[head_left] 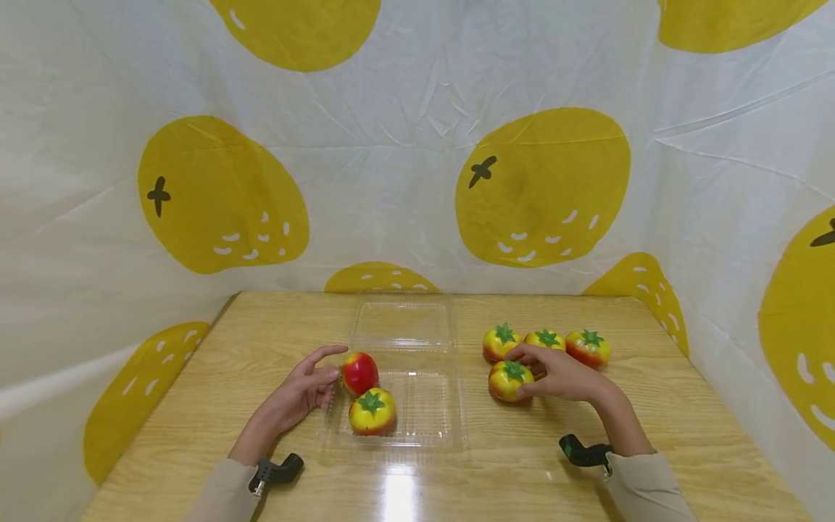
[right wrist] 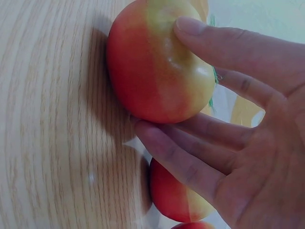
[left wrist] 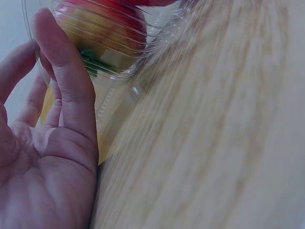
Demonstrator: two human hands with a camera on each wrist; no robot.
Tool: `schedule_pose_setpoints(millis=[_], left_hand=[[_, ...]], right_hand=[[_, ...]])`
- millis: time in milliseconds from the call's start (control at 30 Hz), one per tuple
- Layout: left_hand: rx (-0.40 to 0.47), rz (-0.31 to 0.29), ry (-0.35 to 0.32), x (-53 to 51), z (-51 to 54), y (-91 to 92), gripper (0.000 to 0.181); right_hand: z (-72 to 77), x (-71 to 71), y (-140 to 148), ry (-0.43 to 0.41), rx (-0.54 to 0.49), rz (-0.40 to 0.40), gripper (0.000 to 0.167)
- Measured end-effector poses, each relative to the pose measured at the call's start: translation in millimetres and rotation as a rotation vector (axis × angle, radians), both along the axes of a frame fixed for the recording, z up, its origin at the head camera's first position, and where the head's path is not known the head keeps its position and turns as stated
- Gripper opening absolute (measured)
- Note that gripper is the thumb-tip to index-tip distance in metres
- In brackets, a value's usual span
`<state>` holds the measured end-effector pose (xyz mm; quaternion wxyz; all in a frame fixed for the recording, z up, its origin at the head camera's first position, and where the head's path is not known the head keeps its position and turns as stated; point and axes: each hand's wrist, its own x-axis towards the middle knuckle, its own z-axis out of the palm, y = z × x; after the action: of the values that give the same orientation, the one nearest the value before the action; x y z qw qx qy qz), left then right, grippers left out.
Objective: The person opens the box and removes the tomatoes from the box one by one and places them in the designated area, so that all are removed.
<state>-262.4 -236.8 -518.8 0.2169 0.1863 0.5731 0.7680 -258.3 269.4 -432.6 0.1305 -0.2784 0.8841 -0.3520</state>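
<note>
My right hand [head_left: 559, 372] holds a yellow-and-red toy tomato [head_left: 509, 382] with a green star-shaped top. Its thumb and fingers lie on opposite sides of the fruit [right wrist: 157, 62] in the right wrist view. Whether that tomato touches the table cannot be told. At the left wall of a clear plastic clamshell box [head_left: 427, 406] is my left hand [head_left: 301, 388], fingers loosely extended beside the wall. Inside the box, a toy tomato lies tipped with its red side [head_left: 360, 373] up, and another sits upright [head_left: 372, 412]. The left wrist view shows the tipped one [left wrist: 105, 33] through the ribbed wall.
Behind my right hand, toy tomatoes stand in a row: a left one [head_left: 501, 342], a partly covered middle one [head_left: 544, 339] and a right one [head_left: 588, 348]. The box's clear lid [head_left: 403, 324] lies opened toward the back. A fruit-printed cloth [head_left: 385, 203] surrounds the wooden table [head_left: 522, 471].
</note>
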Motion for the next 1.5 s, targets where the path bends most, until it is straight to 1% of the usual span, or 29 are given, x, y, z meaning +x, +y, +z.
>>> schedule_pose_setpoints(millis=[333,500,700,767,1000,1233,1500], left_hand=[[-0.002,-0.002,0.003,-0.2,0.2,0.5,0.047],[-0.003,-0.010,0.011,-0.6,-0.2,-0.2,0.048],[0.013,-0.012,0.019,-0.3,-0.8,0.2,0.047],[0.014,-0.011,0.020,-0.3,-0.8,0.3,0.047],[0.002,-0.012,0.002,-1.0,-1.3,-0.2,0.048],[0.008,-0.005,-0.011,0.2,0.4,0.3,0.047],[0.010,0.002,0.004,0.6,0.1,0.8,0.046]], right_hand=[[-0.6,-0.2,1.0,0.005,-0.005,-0.016,0.050],[-3.0,-1.6,2.7,0.006,0.012,-0.035,0.050],[-3.7,-2.4,4.0,0.027,0.028,-0.033,0.051],[-3.4,-2.0,3.7,0.024,0.026,-0.034,0.051],[-1.4,-0.8,2.0,0.005,-0.013,0.002,0.051],[-1.6,-0.3,1.3,-0.006,-0.034,-0.001,0.051],[-2.3,-1.4,3.0,-0.011,-0.015,0.008,0.054]])
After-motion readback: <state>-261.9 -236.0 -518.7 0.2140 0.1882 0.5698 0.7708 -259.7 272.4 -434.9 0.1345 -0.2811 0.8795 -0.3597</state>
